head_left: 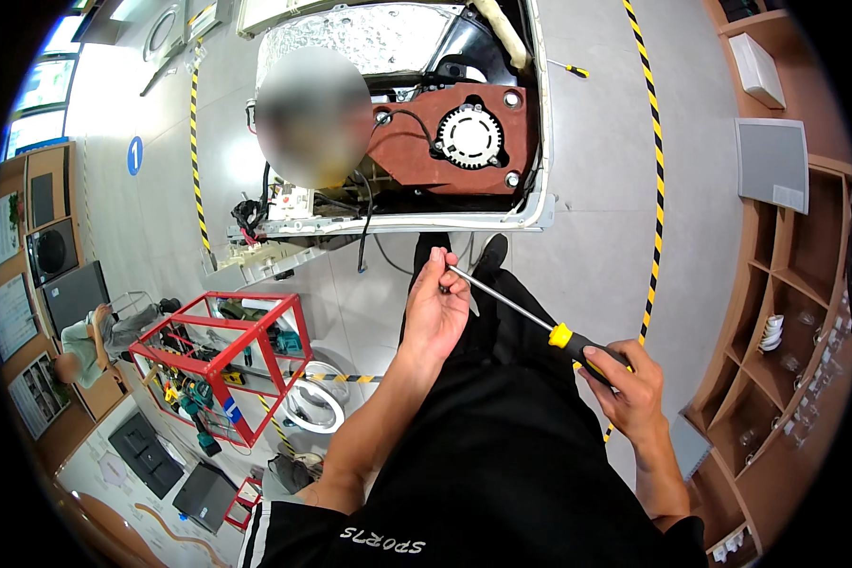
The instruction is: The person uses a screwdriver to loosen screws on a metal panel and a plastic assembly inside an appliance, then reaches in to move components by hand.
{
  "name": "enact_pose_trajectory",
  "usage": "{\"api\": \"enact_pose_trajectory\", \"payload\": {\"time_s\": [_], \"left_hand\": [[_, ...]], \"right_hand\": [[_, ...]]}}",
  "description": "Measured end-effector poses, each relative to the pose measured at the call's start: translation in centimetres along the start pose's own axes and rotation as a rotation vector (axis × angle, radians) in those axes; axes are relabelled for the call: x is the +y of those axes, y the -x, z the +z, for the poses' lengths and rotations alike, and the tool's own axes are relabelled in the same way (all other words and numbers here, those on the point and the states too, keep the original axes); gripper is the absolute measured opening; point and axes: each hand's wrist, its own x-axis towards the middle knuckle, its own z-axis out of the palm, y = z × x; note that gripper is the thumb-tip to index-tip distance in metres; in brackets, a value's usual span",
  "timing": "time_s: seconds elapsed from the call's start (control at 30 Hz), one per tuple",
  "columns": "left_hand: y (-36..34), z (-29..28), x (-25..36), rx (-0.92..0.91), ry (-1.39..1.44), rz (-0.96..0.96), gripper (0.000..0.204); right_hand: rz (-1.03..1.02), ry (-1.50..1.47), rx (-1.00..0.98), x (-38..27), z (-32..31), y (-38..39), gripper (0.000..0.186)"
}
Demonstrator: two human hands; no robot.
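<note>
Screwdriver (545, 326), long axis slanted, tip (452, 269) pointing up-left

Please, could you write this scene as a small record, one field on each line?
Right hand: grips the screwdriver by its handle
Left hand: fingers near the screwdriver's tip; any small item held unclear
Ahead: opened white appliance, reddish-brown plate inside bearing a round slotted part
Floor: another screwdriver, yellow-and-black tape
Left side: red rack with tools

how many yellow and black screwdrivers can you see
2: one screwdriver is gripped by its handle in the right hand; another screwdriver lies on the floor, right of the opened appliance. More may be hidden in the red tool cart.
</note>
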Motion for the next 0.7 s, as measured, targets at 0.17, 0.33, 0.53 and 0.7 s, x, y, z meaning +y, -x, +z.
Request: {"api": "enact_pose_trajectory", "payload": {"time_s": [0.17, 0.33, 0.53, 0.7], "left_hand": [[-0.2, 0.4, 0.6, 0.024, 0.056, 0.050, 0.013], [-0.1, 0.8, 1.4, 0.041, 0.123, 0.045, 0.014], [-0.2, -0.3, 2.2, -0.010, 0.169, 0.020, 0.016], [-0.3, -0.2, 2.7, -0.054, 0.186, 0.006, 0.015]], "right_hand": [[0.037, -0.026, -0.024, -0.6, 0.4, -0.5, 0.043], [0.059, -0.043, -0.052, -1.1, 0.6, -1.2, 0.042], [0.096, -0.093, -0.080, -1.5, 0.8, -1.9, 0.041], [0.119, -0.109, -0.099, -1.6, 1.0, -2.0, 0.040]]}}
